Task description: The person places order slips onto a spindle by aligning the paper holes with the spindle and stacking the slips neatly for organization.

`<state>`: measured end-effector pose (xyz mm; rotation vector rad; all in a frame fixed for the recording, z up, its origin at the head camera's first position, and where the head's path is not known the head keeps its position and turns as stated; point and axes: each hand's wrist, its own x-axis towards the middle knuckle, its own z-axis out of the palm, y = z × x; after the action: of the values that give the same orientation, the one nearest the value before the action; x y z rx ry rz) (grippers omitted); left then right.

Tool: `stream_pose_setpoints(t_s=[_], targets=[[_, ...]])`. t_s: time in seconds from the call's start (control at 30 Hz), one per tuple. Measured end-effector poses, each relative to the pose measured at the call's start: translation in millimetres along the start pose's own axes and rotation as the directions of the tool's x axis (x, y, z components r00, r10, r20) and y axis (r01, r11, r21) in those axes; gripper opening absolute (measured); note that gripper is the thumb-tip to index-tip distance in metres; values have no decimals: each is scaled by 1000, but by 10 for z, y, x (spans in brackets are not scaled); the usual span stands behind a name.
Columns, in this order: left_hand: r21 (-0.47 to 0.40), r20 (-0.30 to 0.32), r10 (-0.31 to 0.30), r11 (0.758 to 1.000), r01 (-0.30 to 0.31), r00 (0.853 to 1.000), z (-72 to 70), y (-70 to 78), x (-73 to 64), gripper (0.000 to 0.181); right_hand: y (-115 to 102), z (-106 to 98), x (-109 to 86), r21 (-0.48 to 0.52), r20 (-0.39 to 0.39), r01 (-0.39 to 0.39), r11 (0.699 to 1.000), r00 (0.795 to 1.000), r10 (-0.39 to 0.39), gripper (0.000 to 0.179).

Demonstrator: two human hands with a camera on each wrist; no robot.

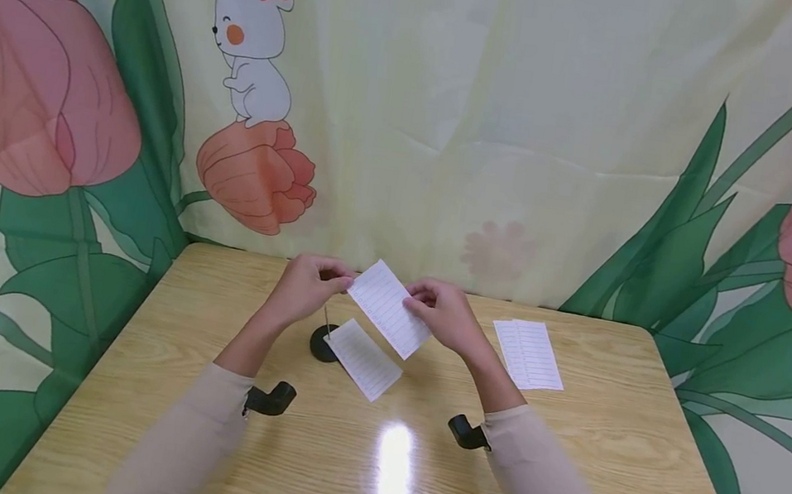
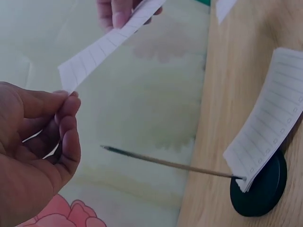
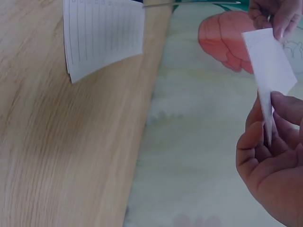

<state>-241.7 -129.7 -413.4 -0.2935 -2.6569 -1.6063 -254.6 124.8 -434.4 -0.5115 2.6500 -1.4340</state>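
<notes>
Lined paper (image 1: 388, 304) is held in the air, above and a little right of the spike stand (image 1: 323, 344), stretched between both hands. Almost over the stand, the left hand (image 1: 305, 289) has its thumb and fingertips drawn together, pinching one corner. Farther right of the stand, the right hand (image 1: 445, 316) grips the opposite end — thumb on one face, bent fingers on the other. A stack of lined sheets (image 1: 366, 362) has its corner pierced low on the spike (image 2: 165, 164), just by the stand's round black base, and reaches out to the right and toward the person; the spike's tip is bare. Overlapping sheets (image 1: 530, 355) lie well to the right of the stand on the wooden table (image 1: 321, 471). Behind the stand hangs a curtain (image 1: 413, 116) with printed tulips and a white rabbit.
</notes>
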Motion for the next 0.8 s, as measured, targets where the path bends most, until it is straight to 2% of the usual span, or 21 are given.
stream_pose_setpoints(t_s=[0.2, 0.43, 0.6, 0.8], targets=[[34, -6, -23, 999, 23, 1000, -96, -68, -35, 10, -10, 164, 60, -7, -9, -18, 1000, 1000, 18, 16], [65, -5, -84, 994, 84, 996, -142, -212, -121, 11, -29, 281, 93, -26, 4, -30, 999, 1000, 30, 15], [65, -2, -85, 994, 85, 996, -142, -299, -158, 11, -46, 316, 98, -29, 11, -23, 999, 1000, 23, 13], [51, 8, -102, 994, 101, 995, -104, -337, -182, 11, -42, 311, 86, -26, 26, -26, 999, 999, 27, 12]])
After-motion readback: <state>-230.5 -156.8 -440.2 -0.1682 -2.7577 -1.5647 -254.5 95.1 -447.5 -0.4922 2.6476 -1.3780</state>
